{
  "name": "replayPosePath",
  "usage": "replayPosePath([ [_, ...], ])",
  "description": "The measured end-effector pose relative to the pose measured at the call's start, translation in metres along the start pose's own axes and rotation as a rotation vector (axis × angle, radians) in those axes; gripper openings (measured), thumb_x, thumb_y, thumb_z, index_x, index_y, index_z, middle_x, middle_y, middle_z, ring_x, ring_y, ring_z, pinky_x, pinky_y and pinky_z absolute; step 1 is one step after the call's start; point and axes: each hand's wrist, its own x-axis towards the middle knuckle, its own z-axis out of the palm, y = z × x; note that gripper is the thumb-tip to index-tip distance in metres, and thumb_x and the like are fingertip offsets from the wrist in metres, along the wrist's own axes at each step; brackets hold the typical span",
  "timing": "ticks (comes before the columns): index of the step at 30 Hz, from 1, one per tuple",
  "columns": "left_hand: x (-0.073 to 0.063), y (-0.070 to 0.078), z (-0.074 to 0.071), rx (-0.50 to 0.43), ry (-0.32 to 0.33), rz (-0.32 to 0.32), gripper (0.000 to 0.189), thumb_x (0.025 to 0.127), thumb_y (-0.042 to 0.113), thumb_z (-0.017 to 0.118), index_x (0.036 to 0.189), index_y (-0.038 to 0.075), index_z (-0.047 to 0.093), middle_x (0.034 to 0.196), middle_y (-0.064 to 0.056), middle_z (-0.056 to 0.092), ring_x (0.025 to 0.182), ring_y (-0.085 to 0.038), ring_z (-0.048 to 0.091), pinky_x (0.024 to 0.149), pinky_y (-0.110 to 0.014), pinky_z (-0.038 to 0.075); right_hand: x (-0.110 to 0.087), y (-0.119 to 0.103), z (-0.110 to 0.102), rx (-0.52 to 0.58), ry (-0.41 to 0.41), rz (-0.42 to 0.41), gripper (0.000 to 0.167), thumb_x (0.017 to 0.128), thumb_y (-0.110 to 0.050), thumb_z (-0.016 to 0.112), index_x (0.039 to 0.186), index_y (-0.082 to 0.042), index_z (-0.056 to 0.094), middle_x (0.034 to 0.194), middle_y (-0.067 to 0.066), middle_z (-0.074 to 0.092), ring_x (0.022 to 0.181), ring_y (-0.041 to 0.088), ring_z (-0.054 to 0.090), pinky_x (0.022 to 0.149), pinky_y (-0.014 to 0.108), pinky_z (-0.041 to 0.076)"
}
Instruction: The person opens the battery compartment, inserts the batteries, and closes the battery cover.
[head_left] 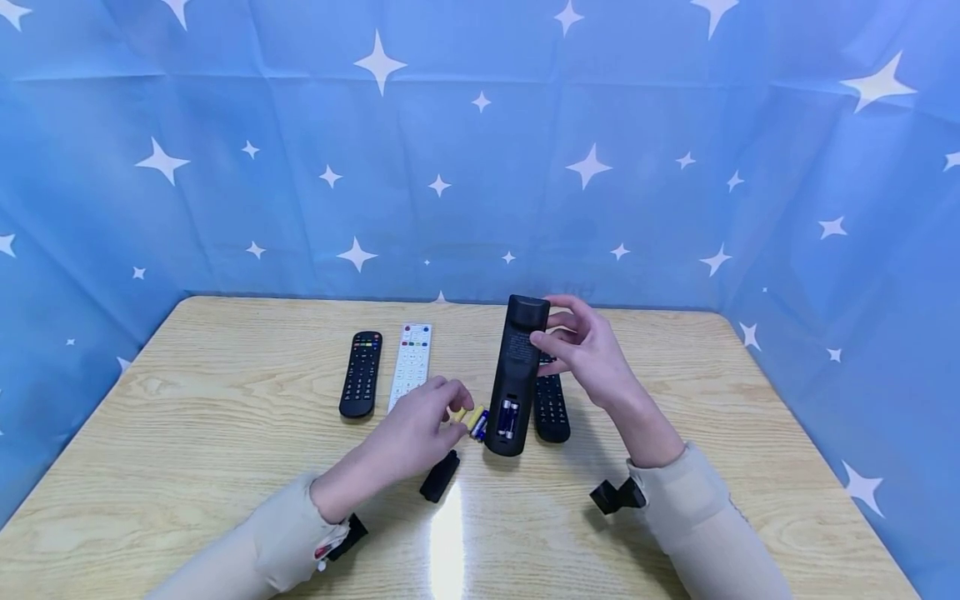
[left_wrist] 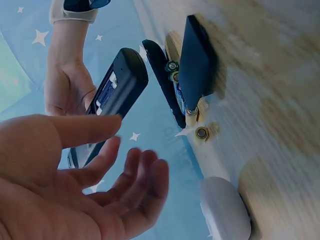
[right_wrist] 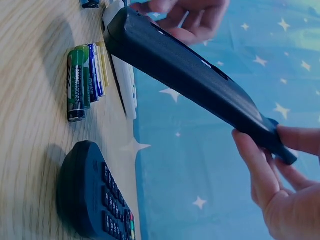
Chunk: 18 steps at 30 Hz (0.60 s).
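Note:
My right hand (head_left: 592, 362) grips a black remote control (head_left: 519, 362) near its upper end, lifted off the table with its back showing. Its battery compartment (head_left: 507, 418) is uncovered, with two blue batteries lying inside. To the left of the remote, my left hand (head_left: 423, 425) hovers with loosely bent fingers; in the left wrist view nothing is between thumb and fingers. Loose yellow and blue batteries (head_left: 474, 419) lie just beyond its fingertips, and green batteries (right_wrist: 76, 82) stand out in the right wrist view. A black battery cover (head_left: 439, 477) lies on the table below the left hand.
Farther back on the wooden table (head_left: 247, 375) lie a black remote (head_left: 362, 375) and a white remote (head_left: 412, 358), the latter partly behind my left hand. Another black remote (head_left: 552, 412) lies behind the held one. A blue starred curtain (head_left: 480, 208) encloses the table's back and sides.

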Motion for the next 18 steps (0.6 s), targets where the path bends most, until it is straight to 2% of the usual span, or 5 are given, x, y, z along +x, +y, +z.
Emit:
replayPosePath([
  [8,-0.009,0.006,-0.004,0.159,-0.205,0.029,0.02,0.091,-0.005,0.07,0.108,0.005,0.067,0.1,-0.008,0.063,0.084,-0.019,0.058,0.073,-0.037,0.052,0.0,0.0,-0.002,0.013,0.0,-0.003,0.058,0.097,0.006,0.064,0.15,-0.003,0.042,0.116,0.02,0.055,0.096,0.025,0.068,0.072,0.05,0.062],
  [13,-0.012,0.008,-0.007,0.201,-0.241,0.017,0.025,0.087,-0.008,0.071,0.11,0.003,0.069,0.099,-0.008,0.061,0.077,-0.018,0.054,0.068,-0.033,0.051,0.0,0.0,-0.001,0.012,-0.001,-0.003,0.057,0.097,0.006,0.064,0.149,-0.002,0.042,0.116,0.02,0.056,0.096,0.024,0.068,0.072,0.05,0.062],
  [18,-0.013,0.008,-0.008,0.218,-0.287,-0.022,0.026,0.087,-0.002,0.077,0.112,0.003,0.07,0.097,-0.006,0.059,0.076,-0.017,0.054,0.067,-0.033,0.051,-0.001,-0.001,0.0,0.014,0.0,-0.007,0.056,0.097,0.007,0.063,0.149,-0.002,0.043,0.115,0.02,0.056,0.095,0.024,0.068,0.071,0.05,0.062],
])
